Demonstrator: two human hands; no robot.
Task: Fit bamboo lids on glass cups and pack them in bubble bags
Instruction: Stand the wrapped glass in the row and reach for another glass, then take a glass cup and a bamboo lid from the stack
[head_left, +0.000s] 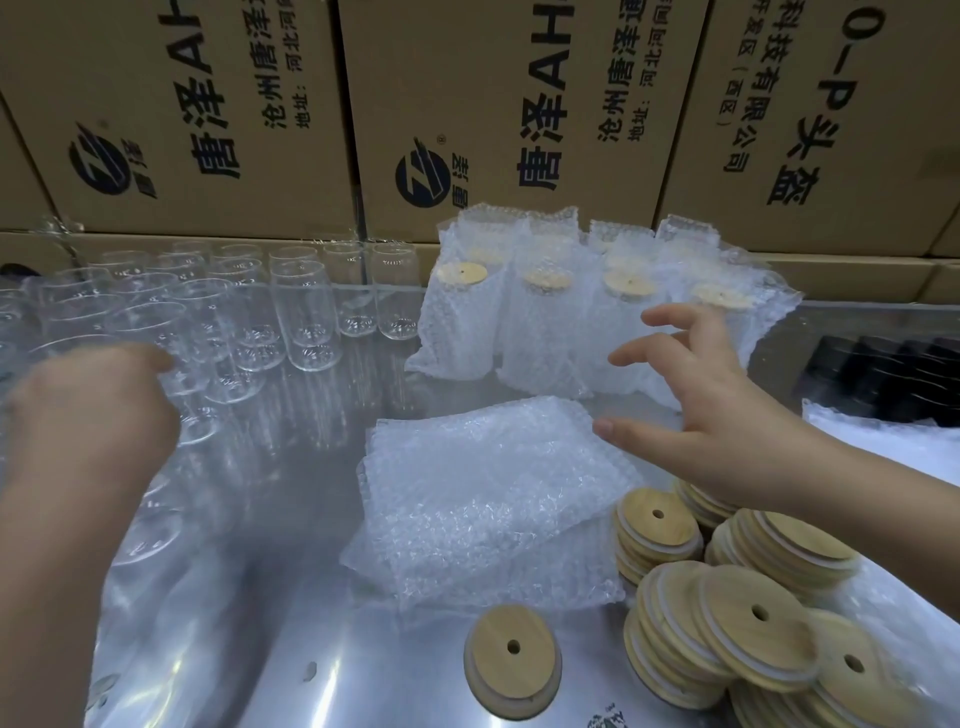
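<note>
The right hand (717, 415) holds nothing: its fingers are spread and loosely bent, and it hovers above the far right corner of the flat stack of clear bubble-wrap bags (483, 499), just in front of the row of lidded glass cups already standing in bubble bags (545, 332). The left hand (93, 415) is blurred and reaches into the crowd of bare clear glass cups (306, 312) along the left and far-left part of the shiny steel counter (311, 649); whether it grips a cup cannot be told. The bag stack lies mid-counter. One round bamboo lid with a centre hole (511, 660) lies alone near the near edge, beside toppled piles of the same lids (727, 623) at the near right corner. Printed brown cardboard boxes (182, 104) wall the far edge.
</note>
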